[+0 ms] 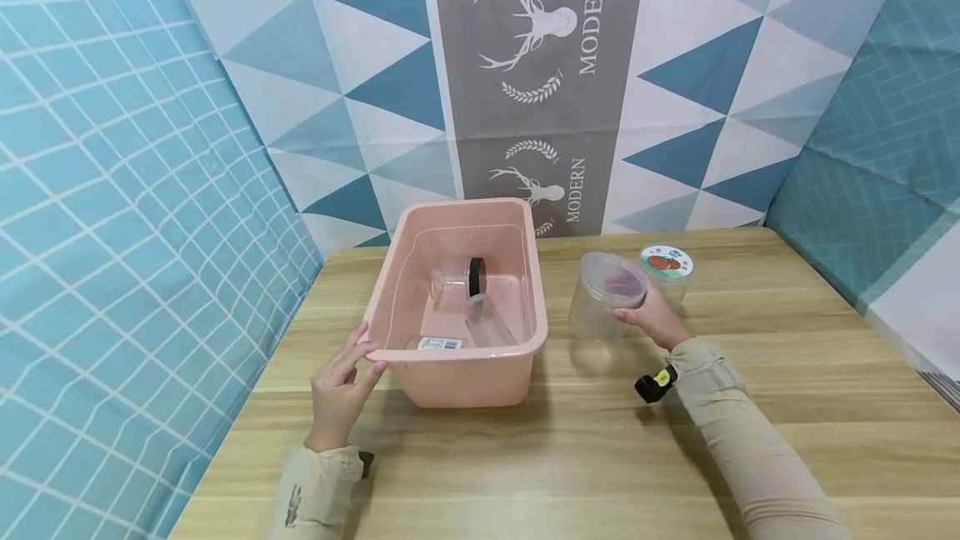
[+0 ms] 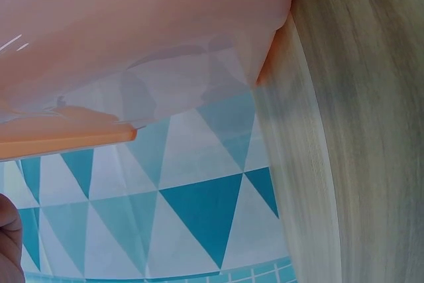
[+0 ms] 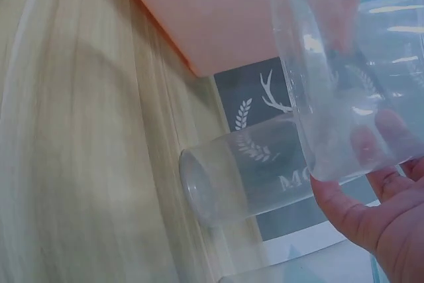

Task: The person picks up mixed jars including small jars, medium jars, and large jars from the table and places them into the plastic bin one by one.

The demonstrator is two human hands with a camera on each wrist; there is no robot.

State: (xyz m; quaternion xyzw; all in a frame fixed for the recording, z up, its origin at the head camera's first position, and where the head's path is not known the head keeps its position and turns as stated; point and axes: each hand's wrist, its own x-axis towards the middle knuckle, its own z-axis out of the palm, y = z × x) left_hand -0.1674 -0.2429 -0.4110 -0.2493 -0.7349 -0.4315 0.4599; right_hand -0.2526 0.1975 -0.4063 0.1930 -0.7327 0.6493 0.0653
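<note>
A: Hands first, where are they?

B: Left hand (image 1: pixel 341 386), fingers fairly straight, touches the near left rim of the pink rectangular plastic tub (image 1: pixel 465 357), centre of the frame. Right hand (image 1: pixel 654 319) curls round a clear round plastic jar (image 1: pixel 603 298), lifted and tilted just right of the tub.

A: How far along?

B: Seemingly midway. Two clear jars (image 1: pixel 465 290), one black-lidded, already lie inside. A clear jar with printed lid (image 1: pixel 666 272) waits on the wooden table (image 1: pixel 750 407).

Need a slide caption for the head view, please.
Left hand touches pink bin; right hand holds clear jar.
</note>
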